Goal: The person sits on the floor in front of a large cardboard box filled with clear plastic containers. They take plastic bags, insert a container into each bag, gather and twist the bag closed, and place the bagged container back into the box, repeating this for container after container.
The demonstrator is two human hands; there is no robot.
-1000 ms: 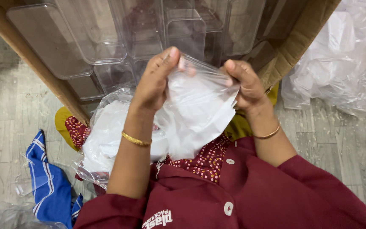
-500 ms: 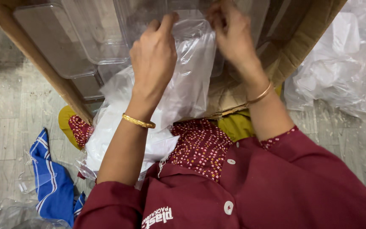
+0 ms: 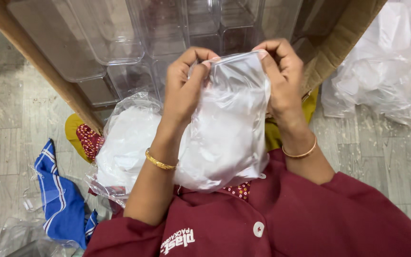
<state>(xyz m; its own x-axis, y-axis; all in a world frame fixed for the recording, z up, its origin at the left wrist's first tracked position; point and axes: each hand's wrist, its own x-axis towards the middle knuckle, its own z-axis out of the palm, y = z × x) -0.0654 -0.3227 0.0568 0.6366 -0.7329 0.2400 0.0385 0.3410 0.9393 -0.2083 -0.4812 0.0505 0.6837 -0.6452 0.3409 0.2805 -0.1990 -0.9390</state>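
Fingertips of left hand (image 3: 182,90) and right hand (image 3: 281,81) each hold a pinching grip on the clear plastic bag's (image 3: 224,128) top edge.

Clear, milky-white plastic bag (image 3: 229,128) pinched between left hand (image 3: 184,88) and right hand (image 3: 281,78). Gold bangles (image 3: 160,162) on both wrists. Maroon jacket (image 3: 286,214) below the hands, white buttons. Blue cloth (image 3: 60,200) with white stripes left of the left forearm. Transparent containers (image 3: 120,33) above the hands, in a brown cardboard box (image 3: 338,43).

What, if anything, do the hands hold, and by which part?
Both the left hand and right hand pinch a clear plastic bag at its top edge.
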